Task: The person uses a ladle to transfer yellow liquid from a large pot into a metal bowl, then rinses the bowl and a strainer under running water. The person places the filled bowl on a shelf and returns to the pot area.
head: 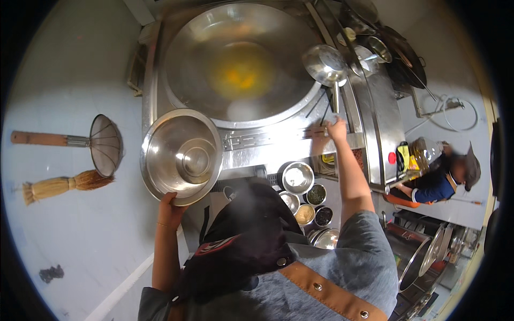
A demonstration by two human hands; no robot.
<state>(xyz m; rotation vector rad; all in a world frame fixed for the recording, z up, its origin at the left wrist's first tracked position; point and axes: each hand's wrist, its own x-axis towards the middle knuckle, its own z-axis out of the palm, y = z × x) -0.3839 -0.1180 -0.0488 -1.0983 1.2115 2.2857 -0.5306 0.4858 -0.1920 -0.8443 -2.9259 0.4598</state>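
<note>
My left hand (172, 209) grips the near rim of a wide stainless steel bowl (160, 160). The bowl is tilted and only a shine shows inside it. Beyond it sits a large wok (188, 76) with a blurred yellow-orange pool (243, 76) at its bottom. A steel ladle (326, 64) lies over the wok's right rim, its handle pointing back at me. At the handle's end is my right hand (337, 128), fingers bent; whether they close on the handle cannot be told. Two thin dark rods (316, 103) lie beside it on the steel stove top (277, 138).
Below the stove's front stand several seasoning tins (304, 214) and a steel pot (298, 177). A mesh skimmer (106, 145) and a straw brush (72, 186) hang on the left wall. At right, a person (433, 188) works near an oil jug (425, 154) and a large stockpot (409, 248).
</note>
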